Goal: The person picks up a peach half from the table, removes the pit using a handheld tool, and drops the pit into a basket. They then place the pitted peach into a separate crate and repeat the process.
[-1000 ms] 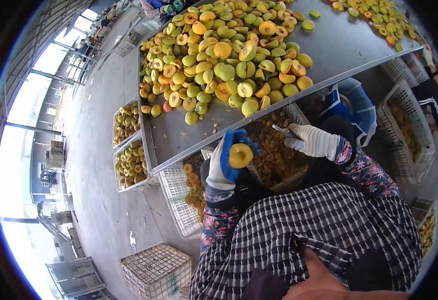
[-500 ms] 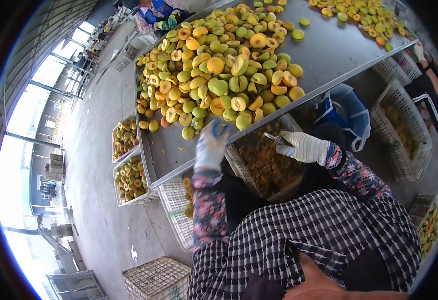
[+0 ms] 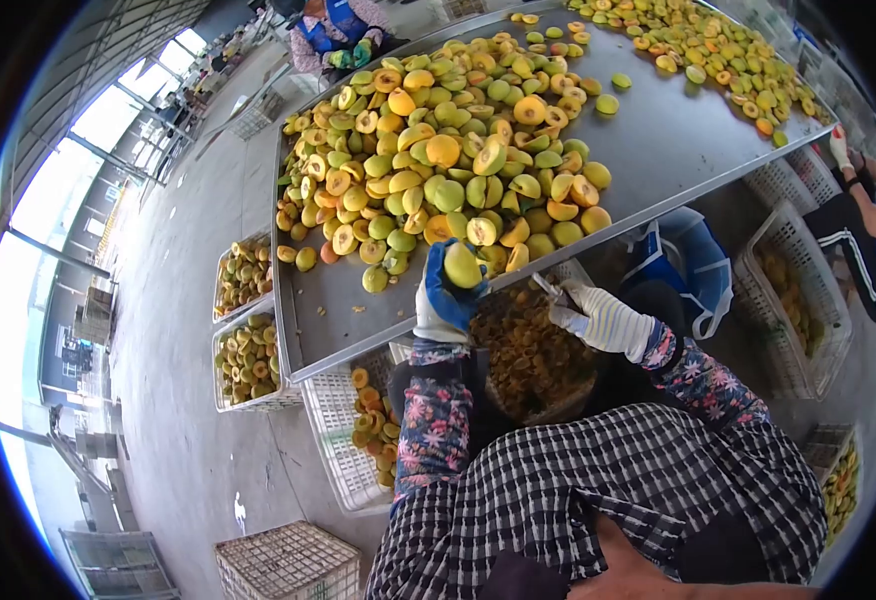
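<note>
My left hand [image 3: 448, 295], in a white glove with a blue palm, is closed round a yellow-green peach [image 3: 463, 266] at the near edge of the metal table [image 3: 638, 150]. Its rounded skin side faces up. To the right, my right hand [image 3: 603, 318] in a striped white glove grips a small metal tool [image 3: 548, 286] whose working end is hard to make out. Halved peaches [image 3: 438, 150], some showing pits or hollows, are heaped on the table just beyond my left hand. Below and between both hands stands a crate of brownish scraps [image 3: 533, 355].
White crates of peach halves [image 3: 250, 358] stand at the left, another [image 3: 343, 450] beside my left arm. A blue bag [image 3: 693, 270] and a crate [image 3: 798, 300] are at the right. One person [image 3: 343, 35] works at the far side, another [image 3: 863, 200] at the right.
My left hand was blurred at the table edge; now it turns palm up with a peach in it. My right hand keeps the tool and stays nearly in place. The view has shifted slightly.
</note>
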Demonstrator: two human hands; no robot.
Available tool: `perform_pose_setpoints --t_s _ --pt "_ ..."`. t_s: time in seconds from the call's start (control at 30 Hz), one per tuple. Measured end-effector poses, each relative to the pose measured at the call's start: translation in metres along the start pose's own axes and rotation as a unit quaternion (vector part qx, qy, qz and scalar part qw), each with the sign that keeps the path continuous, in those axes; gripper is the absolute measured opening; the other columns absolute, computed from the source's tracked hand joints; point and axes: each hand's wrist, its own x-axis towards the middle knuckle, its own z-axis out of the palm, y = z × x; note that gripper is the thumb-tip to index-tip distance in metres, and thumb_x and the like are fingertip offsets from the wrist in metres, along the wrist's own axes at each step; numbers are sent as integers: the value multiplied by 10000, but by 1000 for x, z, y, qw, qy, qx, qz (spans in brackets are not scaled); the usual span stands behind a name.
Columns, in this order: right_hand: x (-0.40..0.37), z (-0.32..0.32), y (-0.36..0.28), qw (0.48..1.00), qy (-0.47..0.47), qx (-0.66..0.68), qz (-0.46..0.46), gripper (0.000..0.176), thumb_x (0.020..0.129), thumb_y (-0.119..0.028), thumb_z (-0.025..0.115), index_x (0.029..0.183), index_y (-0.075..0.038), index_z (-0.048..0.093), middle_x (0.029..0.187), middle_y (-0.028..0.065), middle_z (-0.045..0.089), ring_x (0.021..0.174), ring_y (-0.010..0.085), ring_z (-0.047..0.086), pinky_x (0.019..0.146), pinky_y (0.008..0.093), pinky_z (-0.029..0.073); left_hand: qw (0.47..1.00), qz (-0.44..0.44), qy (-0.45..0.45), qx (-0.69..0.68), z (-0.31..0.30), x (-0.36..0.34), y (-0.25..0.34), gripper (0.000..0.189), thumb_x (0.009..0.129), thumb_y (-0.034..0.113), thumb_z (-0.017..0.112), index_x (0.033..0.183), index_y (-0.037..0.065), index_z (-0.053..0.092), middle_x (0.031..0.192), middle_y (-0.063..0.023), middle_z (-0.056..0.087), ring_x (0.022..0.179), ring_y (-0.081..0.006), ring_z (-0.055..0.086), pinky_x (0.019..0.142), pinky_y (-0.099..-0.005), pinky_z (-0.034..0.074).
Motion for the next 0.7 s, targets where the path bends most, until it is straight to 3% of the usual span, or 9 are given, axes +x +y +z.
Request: perform_pose_setpoints --t_s 0.03,0.1,0.13,0.23,0.37,0.5,0.6,0.63,0.7 --pt "4 5 -5 999 31 20 -30 317 946 -250 601 1160 -30 521 852 91 575 761 165 532 720 303 449 968 -65 -198 -140 -12 -3 -1 332 991 383 479 1170 121 575 1157 -85 628 963 -292 632 791 -424 559" --pt "20 21 -21 990 96 60 -82 315 937 -191 606 1190 -35 504 852 83 580 768 161 542 730 297 458 965 -88 -157 -193 -6 -18 -19 352 994 380 471 1191 105 568 1192 -108 616 1044 -296 603 899 -431 509" --pt "29 32 -19 980 73 118 -145 380 922 -165 610 1241 -34 452 1039 174 650 955 337 641 806 379 491 961 -99 -139 -219 8 -27 -27 363 996 379 467 1202 97 565 1209 -120 610 1084 -298 589 953 -435 484" --pt "29 43 -32 987 26 -76 -142 440 907 -141 620 1279 -61 398 1049 166 653 957 400 628 777 427 513 973 -66 -91 -203 26 -46 -37 505 966 491 487 1213 57 555 1208 -168 599 1142 -290 564 1021 -455 436" --pt "23 32 -47 992 -58 69 -85 434 926 -152 613 1301 -32 429 1016 148 631 923 293 636 831 361 490 974 -21 -103 -200 -1 -41 -45 505 943 512 518 1182 70 573 1105 -139 640 1016 -284 616 940 -460 495" --pt "20 29 -42 984 21 177 -9 323 944 -173 612 1222 -34 523 1025 38 608 977 146 560 895 289 435 945 -12 -55 -321 2 -42 -43 366 945 457 542 972 109 654 920 -78 670 914 -252 631 931 -432 499" --pt "20 31 -39 996 11 92 -6 327 944 -160 609 1229 -29 514 1032 40 609 958 145 561 895 291 439 961 2 -68 -270 8 -45 -47 340 970 421 510 995 113 651 968 -69 680 977 -250 619 1001 -440 455" --pt "22 36 -35 992 -2 123 -2 480 929 -166 626 1327 18 431 1069 114 613 982 215 587 906 320 445 923 49 -220 -313 6 -36 -54 392 1002 392 441 1233 100 564 1163 -85 640 1124 -277 573 1071 -460 396" --pt "29 51 -14 990 32 132 -28 424 925 -160 632 1272 14 459 1037 104 616 945 209 590 873 329 456 960 86 -149 -223 15 -38 -60 421 1009 349 441 1344 96 472 1277 -108 576 1206 -281 529 1088 -465 382"
